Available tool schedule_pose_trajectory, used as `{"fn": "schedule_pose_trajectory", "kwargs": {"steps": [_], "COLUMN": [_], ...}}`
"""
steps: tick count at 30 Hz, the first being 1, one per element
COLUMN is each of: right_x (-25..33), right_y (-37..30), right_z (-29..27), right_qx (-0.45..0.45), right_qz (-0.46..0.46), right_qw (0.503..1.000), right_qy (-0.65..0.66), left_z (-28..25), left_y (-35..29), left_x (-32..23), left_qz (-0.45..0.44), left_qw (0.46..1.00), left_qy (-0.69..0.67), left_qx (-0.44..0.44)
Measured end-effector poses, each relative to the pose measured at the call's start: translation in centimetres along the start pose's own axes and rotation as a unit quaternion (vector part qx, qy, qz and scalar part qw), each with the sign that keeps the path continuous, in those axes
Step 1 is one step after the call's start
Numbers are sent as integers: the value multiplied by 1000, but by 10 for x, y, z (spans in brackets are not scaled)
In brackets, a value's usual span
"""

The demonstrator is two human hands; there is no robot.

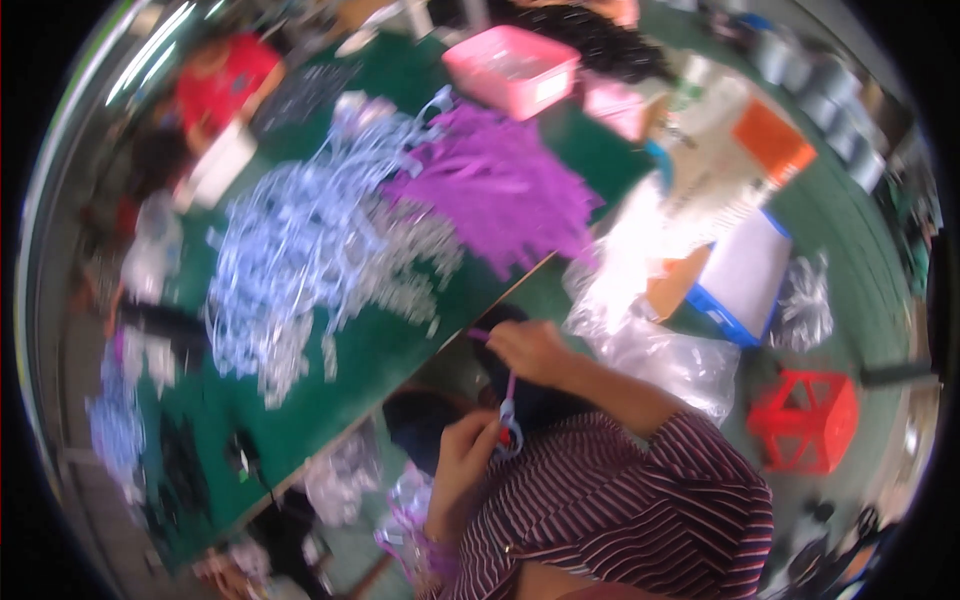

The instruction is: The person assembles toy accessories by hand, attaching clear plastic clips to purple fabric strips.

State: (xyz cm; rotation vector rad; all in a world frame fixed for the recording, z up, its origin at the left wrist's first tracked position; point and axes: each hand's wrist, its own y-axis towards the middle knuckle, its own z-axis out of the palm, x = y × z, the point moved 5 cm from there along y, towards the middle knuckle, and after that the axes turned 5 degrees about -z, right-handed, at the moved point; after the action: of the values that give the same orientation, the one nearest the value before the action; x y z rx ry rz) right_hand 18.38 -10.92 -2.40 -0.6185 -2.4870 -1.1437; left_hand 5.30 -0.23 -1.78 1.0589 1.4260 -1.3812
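In front of my body I hold a thin purple strap (512, 386) stretched between my hands. My right hand (530, 352) is closed on its upper part, and a short purple end pokes out past the fingers. My left hand (468, 445) is closed lower down, where a light blue strap loop (509, 432) meets the purple one. Something small and red shows by that loop, too blurred to name. Beyond my hands, on the green table (390, 350), lie a pile of purple straps (500, 185) and a tangle of light blue straps (290, 240).
Small clear plastic pieces (410, 255) lie between the piles. A pink bin (510, 70) stands at the table's far side. To the right are clear plastic bags (670, 365), a blue-edged box (745, 275) and a red stool (805, 420). A person in red (225, 85) is at far left.
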Motion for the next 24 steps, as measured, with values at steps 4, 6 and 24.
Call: {"fn": "schedule_pose_trajectory", "kwargs": {"steps": [4, 6, 24], "right_x": [-2, -8, 7], "right_y": [6, 7, -7], "right_z": [-16, -1, 6], "right_qx": [-35, 0, 70], "right_qz": [179, 272, 343], "right_qw": [971, 896, 793], "right_qy": [157, 351, 499], "left_z": [5, -1, -62], "left_y": [24, 24, 81], "left_x": [0, -9, -39], "left_qz": [40, 77, 180], "left_qw": [995, 981, 806], "left_qy": [90, 174, 425], "left_qx": [8, -45, -371]}}
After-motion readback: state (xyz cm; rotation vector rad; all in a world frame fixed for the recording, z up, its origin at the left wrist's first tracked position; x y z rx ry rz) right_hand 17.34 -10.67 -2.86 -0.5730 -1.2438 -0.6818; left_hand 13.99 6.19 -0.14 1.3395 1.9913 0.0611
